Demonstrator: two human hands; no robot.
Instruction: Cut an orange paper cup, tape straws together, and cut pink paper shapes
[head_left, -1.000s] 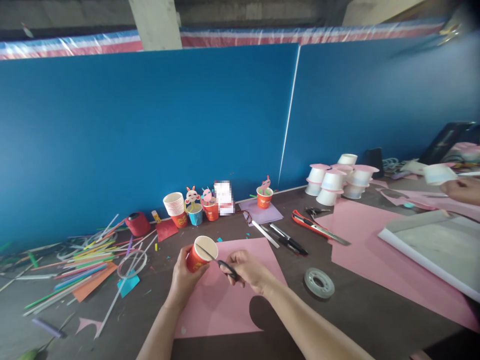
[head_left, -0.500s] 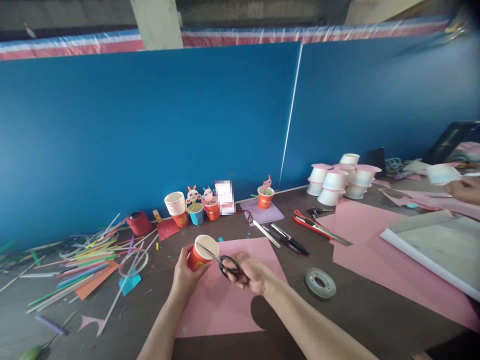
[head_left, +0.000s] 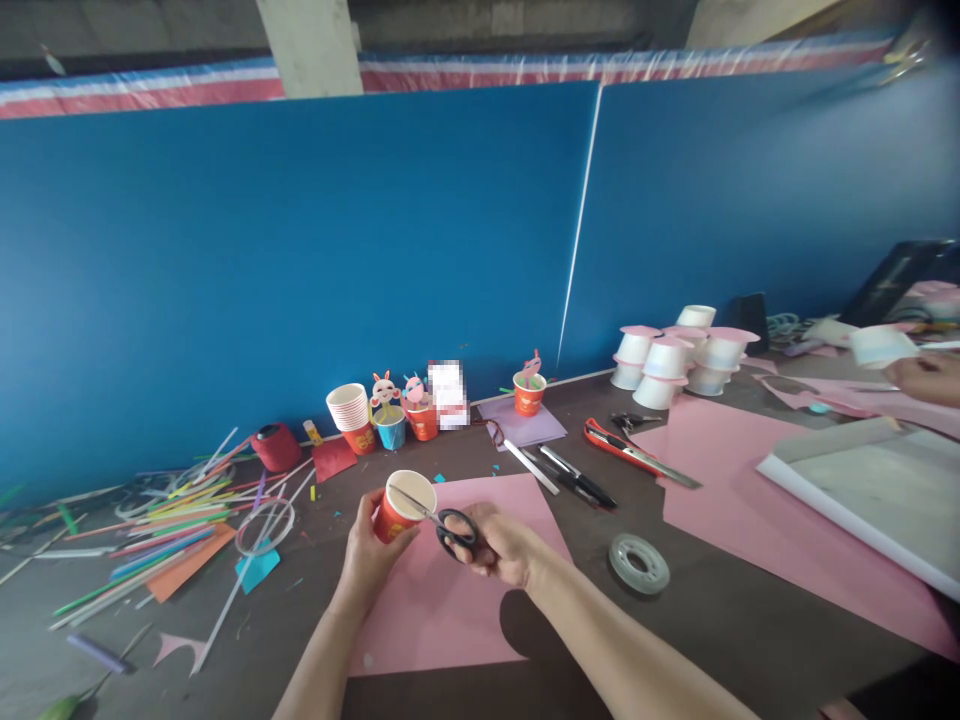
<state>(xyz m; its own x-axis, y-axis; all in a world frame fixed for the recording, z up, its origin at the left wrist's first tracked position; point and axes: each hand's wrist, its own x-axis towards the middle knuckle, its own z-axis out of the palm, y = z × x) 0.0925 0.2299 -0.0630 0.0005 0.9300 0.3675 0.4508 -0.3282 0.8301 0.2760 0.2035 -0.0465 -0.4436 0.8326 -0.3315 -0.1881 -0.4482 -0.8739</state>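
Observation:
A red paper cup [head_left: 395, 521] with a white inside is gripped in my left hand [head_left: 373, 555], its mouth tilted toward me. My right hand [head_left: 495, 545] holds a pair of scissors [head_left: 459, 535] by the black handles. The blades reach left across the cup's mouth; whether they touch the rim I cannot tell. Below both hands lies a sheet of pink paper [head_left: 450, 620] on the dark table [head_left: 300, 640].
Loose straws [head_left: 172, 530] lie at the left. Behind stand stacked cups [head_left: 349, 410] and decorated cups [head_left: 390, 430]. To the right are pens [head_left: 577, 478], a utility knife [head_left: 637, 455], a tape roll [head_left: 638, 565] and white cups [head_left: 664, 370]. Another person's hand [head_left: 926, 378] is at far right.
Both hands, the cup and the scissors keep almost the same position. The whole view has shifted very slightly.

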